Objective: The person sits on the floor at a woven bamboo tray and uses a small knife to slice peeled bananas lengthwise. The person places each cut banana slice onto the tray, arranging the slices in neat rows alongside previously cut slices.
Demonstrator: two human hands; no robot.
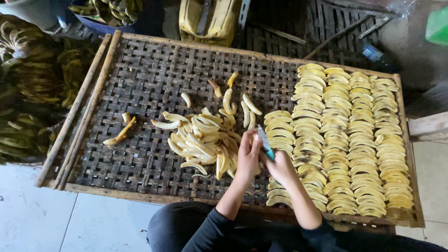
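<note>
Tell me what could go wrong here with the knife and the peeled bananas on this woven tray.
The knife in the right hand sits very close to the left hand, so a slip could nick a finger. The loose pile of peeled bananas looks unstable; pieces might roll off. The rows of slices reach the woven tray's near edge and could get knocked off.

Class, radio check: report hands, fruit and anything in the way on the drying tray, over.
Left hand on a peeled banana, hidden behind it. Right hand holds a teal-handled knife. Loose banana pile left, neat rows right on woven tray. Nothing blocking.
</note>
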